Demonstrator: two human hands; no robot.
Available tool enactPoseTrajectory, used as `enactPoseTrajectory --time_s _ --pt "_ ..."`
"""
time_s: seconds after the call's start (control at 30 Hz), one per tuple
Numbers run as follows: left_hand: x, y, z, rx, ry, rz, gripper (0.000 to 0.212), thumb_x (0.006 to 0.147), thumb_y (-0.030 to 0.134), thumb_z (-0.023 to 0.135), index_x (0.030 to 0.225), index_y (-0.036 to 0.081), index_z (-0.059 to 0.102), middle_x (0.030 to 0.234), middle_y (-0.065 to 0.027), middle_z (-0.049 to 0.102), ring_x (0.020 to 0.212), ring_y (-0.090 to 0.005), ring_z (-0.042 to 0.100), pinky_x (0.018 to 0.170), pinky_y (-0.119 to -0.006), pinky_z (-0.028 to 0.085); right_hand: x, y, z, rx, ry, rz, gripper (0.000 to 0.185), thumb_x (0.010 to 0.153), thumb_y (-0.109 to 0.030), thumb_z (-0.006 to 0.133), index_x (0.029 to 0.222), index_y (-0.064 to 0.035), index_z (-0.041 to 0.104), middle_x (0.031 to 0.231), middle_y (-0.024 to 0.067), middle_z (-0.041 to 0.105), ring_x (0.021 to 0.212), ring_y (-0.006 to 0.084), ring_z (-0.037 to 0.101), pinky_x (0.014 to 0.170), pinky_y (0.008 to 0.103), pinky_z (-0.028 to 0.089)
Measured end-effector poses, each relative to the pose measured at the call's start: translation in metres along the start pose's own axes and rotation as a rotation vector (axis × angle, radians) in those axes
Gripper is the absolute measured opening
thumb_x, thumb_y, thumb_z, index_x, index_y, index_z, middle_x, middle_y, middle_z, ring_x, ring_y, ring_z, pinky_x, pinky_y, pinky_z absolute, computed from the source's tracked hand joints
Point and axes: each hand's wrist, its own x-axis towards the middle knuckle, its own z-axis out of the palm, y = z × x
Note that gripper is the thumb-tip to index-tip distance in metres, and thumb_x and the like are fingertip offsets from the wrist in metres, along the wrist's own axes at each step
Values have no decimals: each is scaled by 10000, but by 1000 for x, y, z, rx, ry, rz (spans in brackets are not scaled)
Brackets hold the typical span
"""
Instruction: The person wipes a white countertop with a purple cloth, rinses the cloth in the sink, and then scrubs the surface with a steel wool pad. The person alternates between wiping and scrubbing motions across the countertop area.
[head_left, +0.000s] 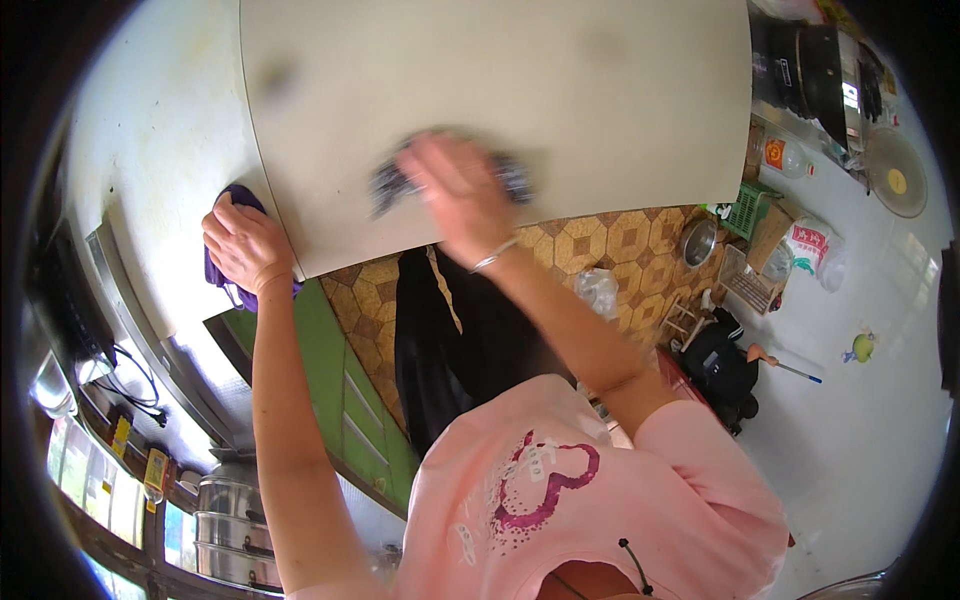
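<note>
My right hand (461, 187), blurred, presses a dark patterned cloth (514, 180) flat against a broad off-white panel (487, 90). The cloth sticks out on both sides of the fingers. A light-coloured bangle (493, 256) circles that wrist. My left hand (247, 240) rests against the white surface (165, 150) left of the panel's edge, its fingers curled over a purple cloth (244, 196). Part of the purple cloth hangs below the palm. Two dark smudges (276, 75) show blurred on the upper panel; whether they are marks or lens spots I cannot tell.
Green cabinet doors (337, 382) stand below the left arm, above a patterned tile floor (600, 240). At left are a stacked metal steamer (232, 525) and a black cable (142, 382). A green basket (750, 210) and plastic bags lie right; a person in dark clothes (720, 360) sits beyond.
</note>
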Motion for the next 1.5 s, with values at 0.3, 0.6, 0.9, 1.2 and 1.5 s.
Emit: enactPoseTrajectory --time_s 0.3,0.6,0.9,1.2,1.5 --pt "1 3 -1 1 36 39 195 894 152 522 1077 102 566 1020 -107 562 943 -300 569 811 -422 471 -102 235 -116 -528 410 711 433 916 -121 419 1312 51 453 1276 261 534 1179 409 511 1045 463 377" --pt "1 4 -5 0 -10 -10 207 886 153 524 1085 106 552 1030 -99 557 974 -303 554 840 -423 456 17 -15 20 -100 220 135 377 793 -84 569 1166 -119 620 1246 109 560 1133 310 520 1001 447 395" --pt "-1 -3 -4 8 -12 15 204 876 145 538 1076 104 558 1009 -96 547 962 -295 554 812 -413 462 56 -20 -9 363 456 155 327 827 -3 580 1148 -60 607 1238 112 583 1102 338 555 970 426 433" --pt "26 6 1 -176 -17 15 207 901 153 509 1090 87 563 1027 -107 551 978 -306 554 831 -430 443 -4 -3 -23 -207 -269 -269 421 909 -302 578 1329 -312 548 1469 -79 404 1377 187 328 1162 471 251" --pt "117 34 17 -126 29 104 187 918 148 480 1061 94 588 992 -86 591 945 -297 589 803 -423 484 149 37 2 -326 -146 -400 406 906 -246 590 1308 -291 558 1364 -49 496 1289 209 413 1088 436 331"
